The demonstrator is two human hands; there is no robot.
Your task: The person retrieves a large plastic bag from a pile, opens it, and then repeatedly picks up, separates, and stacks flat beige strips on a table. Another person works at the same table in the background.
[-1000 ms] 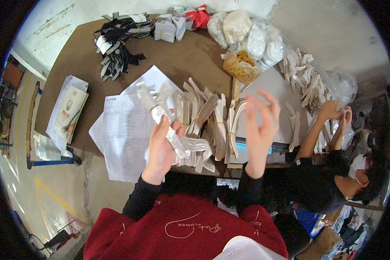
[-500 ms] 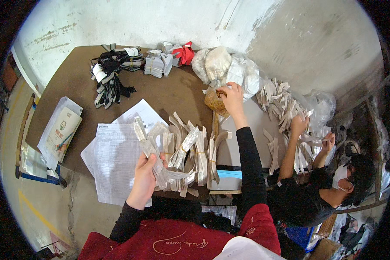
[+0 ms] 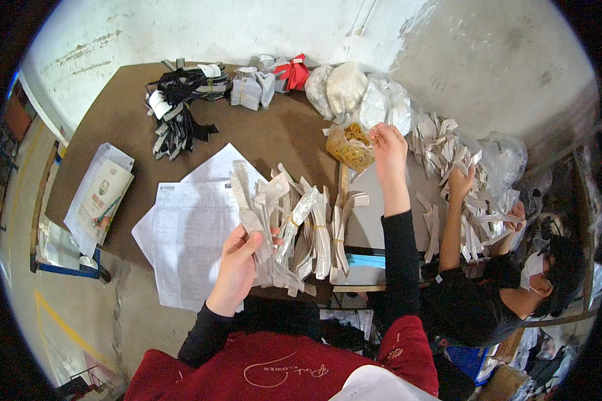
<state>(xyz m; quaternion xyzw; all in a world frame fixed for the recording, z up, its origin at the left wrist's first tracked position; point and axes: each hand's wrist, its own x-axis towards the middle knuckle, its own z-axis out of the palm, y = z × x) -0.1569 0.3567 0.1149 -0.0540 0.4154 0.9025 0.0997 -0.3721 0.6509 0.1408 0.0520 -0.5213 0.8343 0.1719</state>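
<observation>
My left hand (image 3: 237, 262) is closed round a loose bundle of pale grey fabric strips (image 3: 253, 224), which it lifts at the table's near edge. To its right lie several similar strip bundles (image 3: 322, 237), some tied with yellowish rubber bands. An open clear bag of rubber bands (image 3: 350, 148) sits farther back. Just right of that bag is my right hand (image 3: 391, 152), thumb and fingers pinched together; whatever they hold is too small to make out.
Printed sheets (image 3: 192, 244) lie left of the bundles, and a booklet in a plastic sleeve (image 3: 104, 200) is at the far left. Black-and-grey strips (image 3: 177, 110) and white plastic bags (image 3: 346, 90) line the back. At right, a masked co-worker (image 3: 491, 297) handles a pile of strips (image 3: 441, 144).
My right hand has come out of the rubber-band bag and moved right, fingers pinched. My left hand keeps the strips, now held more upright. The whole view has shifted slightly.
</observation>
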